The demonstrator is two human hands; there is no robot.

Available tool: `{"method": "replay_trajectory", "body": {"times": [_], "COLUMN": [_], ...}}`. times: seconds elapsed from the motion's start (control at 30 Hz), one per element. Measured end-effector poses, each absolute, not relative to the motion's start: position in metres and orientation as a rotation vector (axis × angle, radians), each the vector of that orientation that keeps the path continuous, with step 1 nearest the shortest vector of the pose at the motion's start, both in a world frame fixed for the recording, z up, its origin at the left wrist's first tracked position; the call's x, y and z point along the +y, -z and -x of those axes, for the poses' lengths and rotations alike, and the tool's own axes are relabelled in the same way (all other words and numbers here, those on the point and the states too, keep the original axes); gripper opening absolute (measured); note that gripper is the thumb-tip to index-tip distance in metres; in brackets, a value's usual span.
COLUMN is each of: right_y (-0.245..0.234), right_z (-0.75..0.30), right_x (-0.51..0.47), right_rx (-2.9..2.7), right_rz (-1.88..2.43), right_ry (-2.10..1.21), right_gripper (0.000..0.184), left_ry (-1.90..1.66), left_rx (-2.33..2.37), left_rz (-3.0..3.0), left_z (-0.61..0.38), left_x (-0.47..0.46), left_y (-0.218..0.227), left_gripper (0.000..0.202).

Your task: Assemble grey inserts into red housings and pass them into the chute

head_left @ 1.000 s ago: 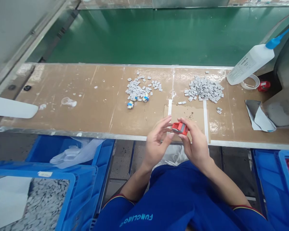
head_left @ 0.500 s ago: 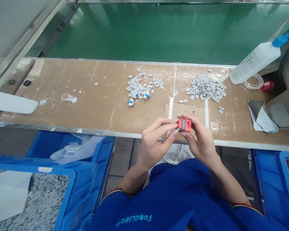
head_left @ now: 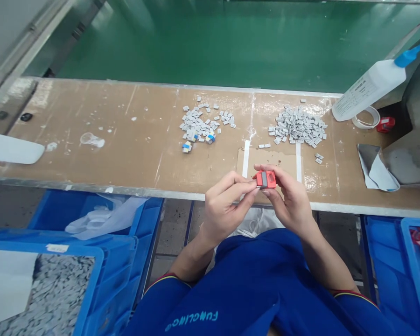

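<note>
The red plastic block point(head_left: 266, 179) lies crosswise over the cardboard pad point(head_left: 269, 159) on the table point(head_left: 126, 161), nearer my right hand point(head_left: 290, 204), whose fingers point(head_left: 278, 175) clamp it; my left hand point(head_left: 227, 207) presses fingers together against its left end.

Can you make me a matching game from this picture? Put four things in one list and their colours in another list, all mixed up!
Things:
1. Small part held by the left hand and right hand
2. Squeeze bottle
3. Bottom-left crate
4. Big surface at the top

Colours:
a. Blue
b. Red
c. Green
d. White

Right pairs: 1-b, 2-d, 3-a, 4-c
</note>
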State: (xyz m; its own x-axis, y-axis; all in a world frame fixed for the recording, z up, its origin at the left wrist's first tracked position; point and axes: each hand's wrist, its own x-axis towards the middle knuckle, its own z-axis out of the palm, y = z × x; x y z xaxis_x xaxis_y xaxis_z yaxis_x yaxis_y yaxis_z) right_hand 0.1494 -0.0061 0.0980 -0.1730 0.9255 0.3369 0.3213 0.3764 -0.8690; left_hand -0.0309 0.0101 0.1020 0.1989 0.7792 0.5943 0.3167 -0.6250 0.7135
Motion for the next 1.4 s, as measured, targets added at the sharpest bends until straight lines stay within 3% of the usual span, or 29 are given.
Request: {"method": "replay_trajectory", "body": {"times": [1.1,1.4], "right_y": [-0.106,-0.100], "right_z": [-0.148,-0.158], "right_x": [-0.012,-0.019], "right_rx": [-1.879,-1.854], "right_rz": [1.010,1.044], "right_ry": [-0.573,-0.682], "right_gripper": [0.032,0.035], "left_ry": [-1.525,-1.436], "left_rx": [1.013,0.993], "left_rz": [-1.890,-1.937], "left_z": [0.034,0.031], "left_x": [-0.007,-0.010], "left_y": [-0.091,-0.096], "left_gripper": [0.019,0.023]}}
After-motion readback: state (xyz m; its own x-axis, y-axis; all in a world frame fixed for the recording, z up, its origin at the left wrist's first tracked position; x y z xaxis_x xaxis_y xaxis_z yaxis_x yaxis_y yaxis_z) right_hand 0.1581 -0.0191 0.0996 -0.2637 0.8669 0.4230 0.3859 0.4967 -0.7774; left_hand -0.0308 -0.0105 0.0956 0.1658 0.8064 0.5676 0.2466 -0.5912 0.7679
